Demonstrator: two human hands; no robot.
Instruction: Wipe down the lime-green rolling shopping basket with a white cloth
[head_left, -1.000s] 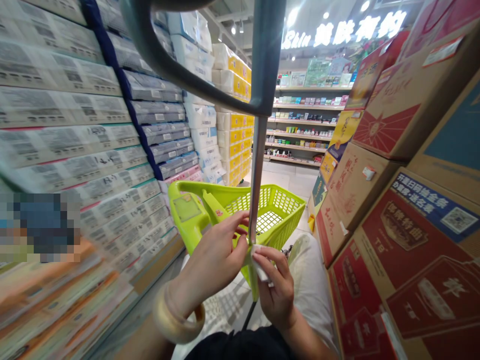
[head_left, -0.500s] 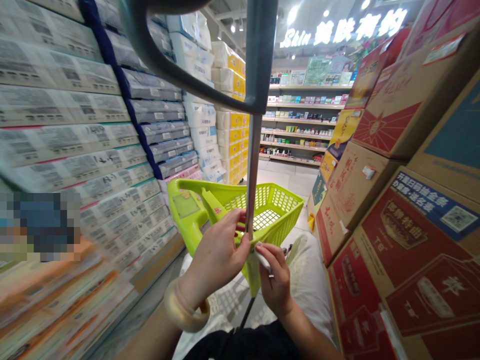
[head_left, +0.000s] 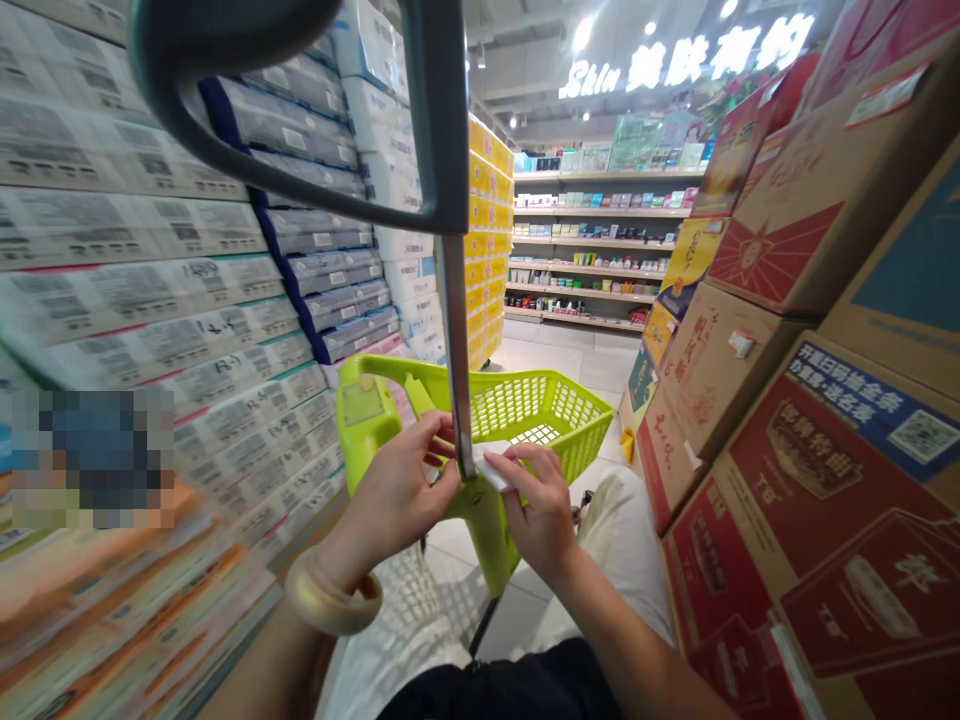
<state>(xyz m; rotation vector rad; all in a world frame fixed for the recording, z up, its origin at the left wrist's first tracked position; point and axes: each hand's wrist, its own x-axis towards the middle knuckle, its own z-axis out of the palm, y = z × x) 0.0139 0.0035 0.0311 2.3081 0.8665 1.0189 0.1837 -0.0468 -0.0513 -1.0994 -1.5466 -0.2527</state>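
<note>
A lime-green wheeled shopping basket tilts in front of me, its mesh side facing the aisle. From it rises a silver metal pole that ends in a dark grey looped handle close to the camera. Low on the pole, my left hand is closed around it, thumb in front and fingertips partly hidden. My right hand pinches a folded white cloth or tissue against the pole's foot, at the green rim. A thick gold-coloured bangle sits on my left wrist.
Stacked white packs wall the left side. On the right, piled cardboard cartons stand close to my leg. Beyond the basket are yellow packs, pale floor tiles and shelves of small goods.
The pole and its handle have swung left, with my left hand moving along. My right hand has moved up and left, bringing the white cloth or tissue against the pole's base.
</note>
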